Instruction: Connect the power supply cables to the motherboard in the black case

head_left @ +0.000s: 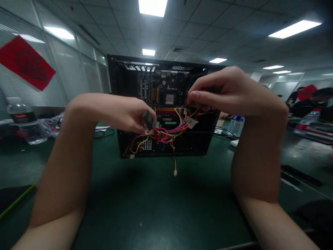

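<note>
A black computer case [166, 149] stands on its edge on the green table, its inside facing me and a motherboard [170, 88] in its upper half. A bundle of red, yellow and black power cables [166, 135] hangs in front of it. My left hand [130, 113] is closed on the bundle's left end, by a dark flat connector. At the upper right of the case, my right hand [215, 90] pinches the cables' other end; its fingertips are partly hidden. A white connector [175, 172] dangles on a yellow wire below the bundle, and a pale plug [191, 122] sticks out near my right hand.
On the left of the green table [156, 205] stands a water bottle [23, 119] beside crumpled clear plastic. Another bottle [235, 125] and papers lie right of the case. A green-edged dark mat [15, 199] is at the left front. People [312, 104] sit at the far right.
</note>
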`<state>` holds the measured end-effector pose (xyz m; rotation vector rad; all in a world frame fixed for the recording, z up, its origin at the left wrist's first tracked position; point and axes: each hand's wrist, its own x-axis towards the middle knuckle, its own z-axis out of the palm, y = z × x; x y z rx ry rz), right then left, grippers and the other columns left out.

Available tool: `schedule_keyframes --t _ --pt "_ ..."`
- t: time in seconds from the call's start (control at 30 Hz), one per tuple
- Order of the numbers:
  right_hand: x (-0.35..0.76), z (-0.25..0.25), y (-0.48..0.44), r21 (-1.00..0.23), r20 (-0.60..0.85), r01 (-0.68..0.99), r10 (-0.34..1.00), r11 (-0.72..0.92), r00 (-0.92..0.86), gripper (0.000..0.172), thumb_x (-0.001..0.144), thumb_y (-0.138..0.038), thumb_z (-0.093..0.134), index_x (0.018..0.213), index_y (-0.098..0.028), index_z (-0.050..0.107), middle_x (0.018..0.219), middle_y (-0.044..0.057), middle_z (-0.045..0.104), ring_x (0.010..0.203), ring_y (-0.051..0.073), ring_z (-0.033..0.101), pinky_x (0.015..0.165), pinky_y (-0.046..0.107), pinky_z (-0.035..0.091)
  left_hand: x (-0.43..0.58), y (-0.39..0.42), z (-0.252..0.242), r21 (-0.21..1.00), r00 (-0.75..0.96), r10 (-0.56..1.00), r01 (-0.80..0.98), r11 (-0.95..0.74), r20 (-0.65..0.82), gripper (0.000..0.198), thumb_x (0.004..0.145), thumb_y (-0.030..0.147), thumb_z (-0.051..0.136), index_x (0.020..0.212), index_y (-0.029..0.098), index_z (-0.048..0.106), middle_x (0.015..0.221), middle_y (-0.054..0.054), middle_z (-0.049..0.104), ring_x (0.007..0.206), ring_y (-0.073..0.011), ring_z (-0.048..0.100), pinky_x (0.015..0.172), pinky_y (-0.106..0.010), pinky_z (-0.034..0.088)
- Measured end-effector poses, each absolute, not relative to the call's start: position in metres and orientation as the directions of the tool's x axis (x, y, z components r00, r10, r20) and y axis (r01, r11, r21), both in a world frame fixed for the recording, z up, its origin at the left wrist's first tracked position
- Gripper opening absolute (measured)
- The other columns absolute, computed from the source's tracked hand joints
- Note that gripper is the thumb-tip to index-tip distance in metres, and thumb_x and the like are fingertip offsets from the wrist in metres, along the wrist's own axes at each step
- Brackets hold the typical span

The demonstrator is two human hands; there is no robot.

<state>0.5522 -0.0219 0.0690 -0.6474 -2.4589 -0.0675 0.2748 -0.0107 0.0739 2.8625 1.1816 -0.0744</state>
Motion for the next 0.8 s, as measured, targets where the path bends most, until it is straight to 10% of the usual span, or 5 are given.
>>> schedule_keyframes --t 0.13,0.3,0.6,0.8 --pt "0.55 0.063 -0.013 -0.14 0.544 0.479 0.472 0.867 -0.694 0.03 0.099 -0.036 0.06 0.088 -0.011 0.072 0.07 0.003 0.062 0.06 0.01 0.05 0.05 0.023 0.037 0.284 0.001 0.069 0.086 0.738 0.645 0.668 -0.739 -0.197 0.051 0.087 0.04 0.064 0.137 0.025 0.063 0.115 -0.005 0.074 0.097 -0.0194 0.068 0.084 -0.024 0.05" --pt "0.55 0.059 -0.002 -0.204 0.547 0.52 0.537 0.83 -0.643 0.032 0.096 -0.042 0.065 0.092 -0.011 0.072 0.073 0.003 0.063 0.065 0.012 0.051 0.055 0.024 0.038 0.288 -0.002 0.068 0.159 0.824 0.567 0.556 -0.816 0.024 0.072 0.085 0.052 0.07 0.15 0.027 0.05 0.128 -0.007 0.07 0.111 -0.0221 0.067 0.087 -0.025 0.052" --pt "0.551 0.058 -0.001 -0.353 0.732 0.351 0.49 0.867 -0.474 0.023 0.088 -0.035 0.075 0.1 -0.016 0.07 0.093 0.005 0.068 0.08 0.014 0.06 0.068 0.026 0.048 0.306 -0.009 0.059 0.065 0.868 0.492 0.489 -0.87 0.06 0.039 0.089 0.049 0.07 0.116 0.021 0.073 0.108 -0.006 0.075 0.092 -0.0199 0.069 0.076 -0.025 0.05" --pt "0.561 0.059 0.005 -0.302 0.792 0.357 0.441 0.884 -0.423 0.027 0.089 -0.04 0.075 0.103 -0.017 0.071 0.097 0.007 0.07 0.081 0.014 0.058 0.069 0.027 0.049 0.304 -0.01 0.067 0.261 0.899 0.433 0.404 -0.877 0.062 0.021 0.095 0.034 0.061 0.105 0.022 0.076 0.095 -0.003 0.075 0.085 -0.017 0.068 0.075 -0.025 0.051"
